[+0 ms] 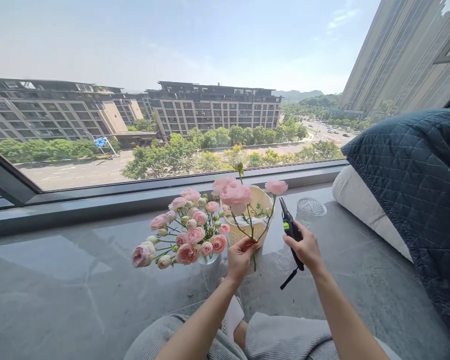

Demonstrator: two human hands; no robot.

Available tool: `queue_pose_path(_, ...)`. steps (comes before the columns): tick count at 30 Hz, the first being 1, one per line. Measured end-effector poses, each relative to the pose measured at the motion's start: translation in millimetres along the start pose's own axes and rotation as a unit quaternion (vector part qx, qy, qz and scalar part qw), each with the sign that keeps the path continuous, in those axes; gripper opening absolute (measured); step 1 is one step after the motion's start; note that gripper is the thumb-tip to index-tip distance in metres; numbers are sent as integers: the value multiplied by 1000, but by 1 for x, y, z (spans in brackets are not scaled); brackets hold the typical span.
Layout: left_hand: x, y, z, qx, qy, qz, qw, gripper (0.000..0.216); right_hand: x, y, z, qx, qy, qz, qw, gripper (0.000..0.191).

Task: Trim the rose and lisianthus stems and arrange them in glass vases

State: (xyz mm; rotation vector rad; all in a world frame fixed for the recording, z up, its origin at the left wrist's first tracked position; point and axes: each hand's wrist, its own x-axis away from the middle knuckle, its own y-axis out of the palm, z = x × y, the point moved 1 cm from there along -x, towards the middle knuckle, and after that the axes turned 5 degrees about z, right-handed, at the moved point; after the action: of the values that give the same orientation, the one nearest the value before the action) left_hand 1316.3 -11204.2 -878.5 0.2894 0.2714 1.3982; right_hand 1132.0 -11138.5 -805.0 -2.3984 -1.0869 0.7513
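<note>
My left hand [240,259] is shut around the green stems of a spray of pink garden roses [234,196], which rise above it. In my right hand [303,247] I grip black pruning shears [291,231] with a green catch and a dangling black strap; their blades point up and away. A bunch of pink roses [187,237] stands in a small glass vase [209,259] just left of my left hand. Behind the held stems is a cream fluted pot [260,202].
A cut-glass bowl [310,210] stands behind the shears. All this rests on a grey stone window ledge [48,280]. A white cushion [363,210] and a dark quilted cushion [416,200] lie to the right. A long window [172,182] runs along the back.
</note>
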Motion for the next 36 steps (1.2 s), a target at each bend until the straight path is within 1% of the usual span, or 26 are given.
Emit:
queue_pose_path(3, 2, -2, -4, -10, 7, -9, 1000, 21, 0, -2, 1, -2, 2, 7, 1000, 52)
queue_pose_path(8, 4, -2, -6, -9, 16, -25, 1000, 16, 2, -5, 0, -6, 10, -10, 1000, 55)
queue_pose_path(12, 6, -2, -6, -10, 22, -31, 999, 16, 2, -5, -1, -13, 12, -10, 1000, 55)
queue_pose_path(15, 6, 0, -4, -8, 18, -29, 999, 18, 1, -4, 0, -14, 14, -8, 1000, 56)
queue_pose_path(17, 4, 2, 3, -4, 15, -28, 999, 20, 1, -4, 0, -14, 12, -7, 1000, 55)
queue_pose_path(19, 1, 6, 16, 8, 23, -25, 999, 23, 0, -5, -1, -17, 10, -8, 1000, 55)
queue_pose_path(21, -5, 13, 36, 25, 43, -20, 999, 29, -2, -8, -1, -29, 16, -5, 999, 56)
queue_pose_path(24, -17, 28, 75, 31, 75, -11, 997, 33, -5, -14, -2, -50, 23, -2, 998, 60)
queue_pose_path(27, -36, 43, 115, 21, 105, 4, 994, 32, -8, -21, -1, -62, 10, -7, 998, 60)
queue_pose_path(29, -51, 52, 137, 12, 102, 7, 995, 33, -10, -25, 0, -71, -11, -24, 997, 58)
queue_pose_path(31, -67, 59, 155, 4, 82, 15, 996, 32, -11, -27, 0, -77, -44, -48, 995, 59)
queue_pose_path(33, -82, 64, 167, -8, 65, 27, 997, 29, -11, -27, -1, -74, -83, -67, 991, 61)
queue_pose_path(36, -96, 68, 175, -37, 41, 37, 998, 26, -12, -22, -8, -47, -132, -91, 986, 64)
